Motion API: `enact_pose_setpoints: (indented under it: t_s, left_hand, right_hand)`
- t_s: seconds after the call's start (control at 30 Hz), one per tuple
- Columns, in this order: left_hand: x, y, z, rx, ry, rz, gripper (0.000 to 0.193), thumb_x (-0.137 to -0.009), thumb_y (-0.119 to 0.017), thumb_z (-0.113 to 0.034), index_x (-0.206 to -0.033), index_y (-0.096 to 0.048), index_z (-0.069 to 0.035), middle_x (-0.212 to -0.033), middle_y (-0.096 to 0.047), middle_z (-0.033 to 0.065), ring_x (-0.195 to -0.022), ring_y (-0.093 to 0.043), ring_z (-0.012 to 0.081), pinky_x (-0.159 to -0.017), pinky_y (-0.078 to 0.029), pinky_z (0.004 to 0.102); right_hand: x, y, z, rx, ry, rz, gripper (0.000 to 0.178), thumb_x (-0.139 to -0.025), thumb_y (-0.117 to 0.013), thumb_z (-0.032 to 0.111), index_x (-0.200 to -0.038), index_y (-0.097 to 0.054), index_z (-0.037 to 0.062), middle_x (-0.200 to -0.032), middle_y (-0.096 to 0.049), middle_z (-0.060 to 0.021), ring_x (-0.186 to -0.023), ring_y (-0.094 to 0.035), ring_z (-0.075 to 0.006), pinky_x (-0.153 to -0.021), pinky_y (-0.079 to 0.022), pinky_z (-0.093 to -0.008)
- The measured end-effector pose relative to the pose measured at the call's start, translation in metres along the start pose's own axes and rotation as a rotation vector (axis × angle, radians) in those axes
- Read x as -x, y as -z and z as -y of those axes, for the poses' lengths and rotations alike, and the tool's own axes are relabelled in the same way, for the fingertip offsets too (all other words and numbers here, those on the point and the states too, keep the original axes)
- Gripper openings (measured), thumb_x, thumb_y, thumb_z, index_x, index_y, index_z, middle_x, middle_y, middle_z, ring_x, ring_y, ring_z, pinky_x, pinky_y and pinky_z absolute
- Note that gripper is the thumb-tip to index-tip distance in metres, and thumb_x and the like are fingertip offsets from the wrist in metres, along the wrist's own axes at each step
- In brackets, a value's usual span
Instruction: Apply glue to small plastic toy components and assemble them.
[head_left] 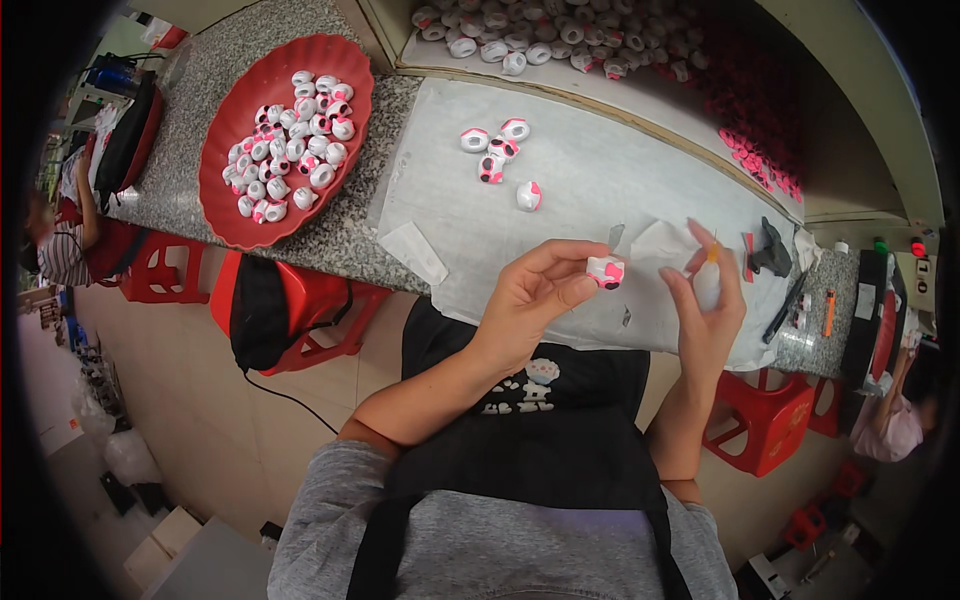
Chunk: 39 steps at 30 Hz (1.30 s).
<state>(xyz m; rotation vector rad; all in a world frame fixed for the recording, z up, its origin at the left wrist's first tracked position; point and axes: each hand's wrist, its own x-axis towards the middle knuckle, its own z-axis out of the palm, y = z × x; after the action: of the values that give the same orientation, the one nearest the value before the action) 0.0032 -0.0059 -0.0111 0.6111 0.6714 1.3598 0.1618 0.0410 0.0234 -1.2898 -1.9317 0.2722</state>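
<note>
Between the thumb and fingers of my left hand (530, 298) is a small white piece with pink and black patches (606, 268), held above the paper-covered worktop (450, 215). My right hand (722, 312), a short way to its right, is wrapped round a small translucent squeeze bottle (707, 286) with a yellow, needle-like tip pointing up. A gap separates tip and piece. Beyond my left hand, a similar loose piece (529, 196) lies alone on the paper. Farther back sits a small cluster of matching pieces (490, 165).
A red scalloped tray (222, 205) of such pieces stands at left. The back shelf (455, 62) bears white pieces and small pink parts (752, 160). At right lie a dark cloth (770, 252) and an orange pen (829, 312). Red stools (765, 425) flank me; other people sit at both sides.
</note>
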Motion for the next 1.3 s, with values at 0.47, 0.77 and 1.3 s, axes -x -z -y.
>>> enact_pose_setpoints:
  t_s: [0.47, 0.77, 1.3]
  left_hand:
    - [0.012, 0.001, -0.003, -0.147, -0.204, 0.057, 0.020, -0.079, -0.045, -0.003, -0.099, -0.045, 0.003, -0.097, -0.051, 0.0132, -0.083, -0.050, 0.0147, -0.069, -0.043, 0.0259]
    - [-0.007, 0.053, -0.054, -1.371, -0.565, -0.210, 0.022, -0.064, -0.055, 0.004, -0.085, -0.055, -0.002, -0.087, -0.051, 0.0098, -0.084, -0.048, 0.0214, -0.074, -0.037, 0.0277]
    - [-0.250, -0.013, -0.012, -1.915, -0.950, 0.364, 0.024, -0.069, -0.052, -0.011, -0.093, -0.054, -0.009, -0.083, -0.054, 0.0102, -0.078, -0.052, 0.0261, -0.064, -0.043, 0.0328]
  right_hand:
    - [0.022, -0.028, 0.032, -1.098, -0.561, 0.291, 0.022, -0.065, -0.062, 0.000, -0.086, -0.054, -0.0013, -0.062, -0.051, -0.0020, -0.050, -0.043, -0.0043, -0.043, -0.033, -0.0161]
    - [0.008, -0.023, 0.020, -0.947, -0.562, 0.340, 0.029, -0.068, -0.055, -0.001, -0.096, -0.048, -0.0006, -0.068, -0.050, -0.0043, -0.050, -0.041, -0.0060, -0.043, -0.032, -0.0160]
    - [0.027, 0.012, -0.010, -0.949, -0.595, 0.176, 0.033, -0.068, -0.053, 0.001, -0.100, -0.044, -0.0026, -0.072, -0.049, -0.0069, -0.050, -0.040, -0.0070, -0.043, -0.032, -0.0171]
